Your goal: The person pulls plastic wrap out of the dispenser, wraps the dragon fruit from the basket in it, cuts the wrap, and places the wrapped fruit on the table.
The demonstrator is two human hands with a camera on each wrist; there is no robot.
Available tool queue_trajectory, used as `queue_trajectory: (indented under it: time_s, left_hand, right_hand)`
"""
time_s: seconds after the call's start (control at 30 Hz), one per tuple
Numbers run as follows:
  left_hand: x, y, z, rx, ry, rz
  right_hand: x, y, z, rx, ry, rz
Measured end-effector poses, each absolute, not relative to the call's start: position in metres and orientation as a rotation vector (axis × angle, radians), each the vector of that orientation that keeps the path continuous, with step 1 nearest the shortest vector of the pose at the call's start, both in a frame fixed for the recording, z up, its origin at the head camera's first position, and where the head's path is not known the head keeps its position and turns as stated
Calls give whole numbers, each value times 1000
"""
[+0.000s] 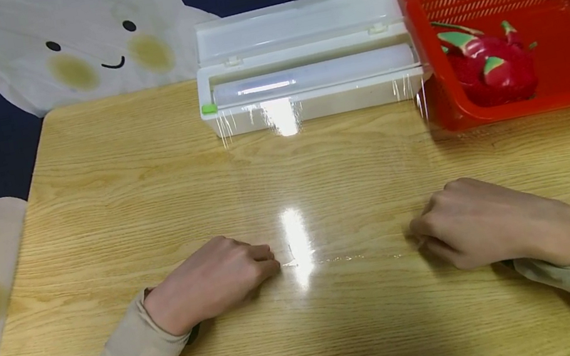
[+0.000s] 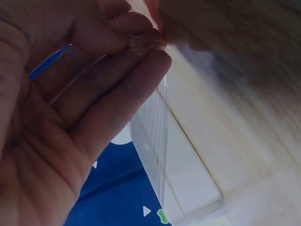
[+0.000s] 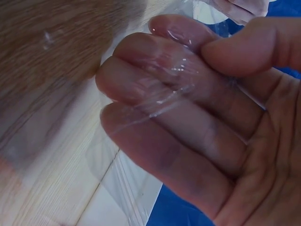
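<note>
A sheet of clear plastic wrap (image 1: 345, 193) stretches toward me from the roll (image 1: 312, 74) inside a white dispenser box (image 1: 318, 105), its lid (image 1: 298, 23) raised. My left hand (image 1: 217, 279) pinches the sheet's near left corner between thumb and fingers. At the near right corner, my right hand (image 1: 482, 226) pinches the film, thumb against the index finger. The right wrist view shows creased film (image 3: 160, 101) lying over the fingers. Film strands (image 2: 162, 141) run down from the left fingertips toward the box in the left wrist view.
A red plastic basket (image 1: 552, 103) stands at the back right against the box, with a dragon fruit (image 1: 500, 67) inside. A green slider (image 1: 209, 109) sits at the box's left end. The wooden table (image 1: 109, 190) borders a dark cloth with clouds (image 1: 94, 40).
</note>
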State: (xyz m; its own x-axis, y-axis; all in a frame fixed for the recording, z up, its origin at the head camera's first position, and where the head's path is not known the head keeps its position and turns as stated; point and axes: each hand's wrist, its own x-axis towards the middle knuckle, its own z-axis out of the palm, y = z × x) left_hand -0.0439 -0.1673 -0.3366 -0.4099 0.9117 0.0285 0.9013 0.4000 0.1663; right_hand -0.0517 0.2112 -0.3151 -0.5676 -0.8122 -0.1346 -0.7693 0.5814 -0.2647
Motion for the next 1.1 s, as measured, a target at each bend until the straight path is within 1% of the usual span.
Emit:
queue_trajectory:
  time_s: [1.1]
  left_hand:
    - [-36,-165,-333,1692,2543,248]
  right_hand:
    - [-47,210,-315,-1319,2528,-261]
